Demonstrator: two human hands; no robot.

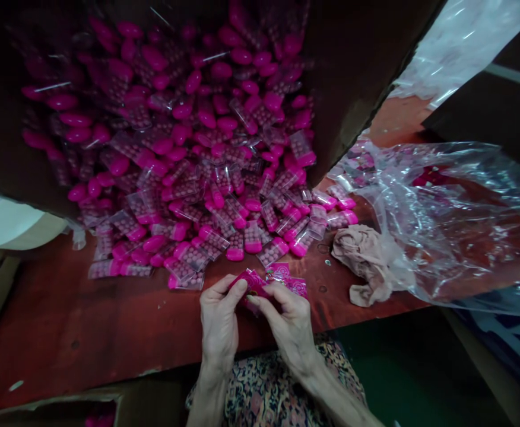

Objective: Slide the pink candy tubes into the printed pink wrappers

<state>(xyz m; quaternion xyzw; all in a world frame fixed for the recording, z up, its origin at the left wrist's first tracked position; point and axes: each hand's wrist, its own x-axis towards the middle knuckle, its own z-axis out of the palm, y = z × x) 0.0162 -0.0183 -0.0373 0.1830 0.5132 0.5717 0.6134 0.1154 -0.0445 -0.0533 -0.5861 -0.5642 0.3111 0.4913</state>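
Observation:
Near the table's front edge, my left hand [221, 314] and my right hand [290, 317] pinch a small pink printed packet [251, 281] between thumbs and fingers. Its exact kind is partly hidden by my fingertips. Just behind my right hand lie more pink patterned packets [294, 284] with a swirl print. Beyond both hands spreads a large heap of small clear containers with pink caps [253, 237], filled with tiny round beads or pellets. The nearest containers lie a short way ahead of my fingers, apart from them.
The heap spills from a tipped cardboard box [358, 77] onto the red table [144, 332]. On the right are a crumpled beige cloth [364, 261] and a clear plastic bag [456, 237]. A pale round container [15, 225] sits at left. An open carton [148, 403] is below the front edge.

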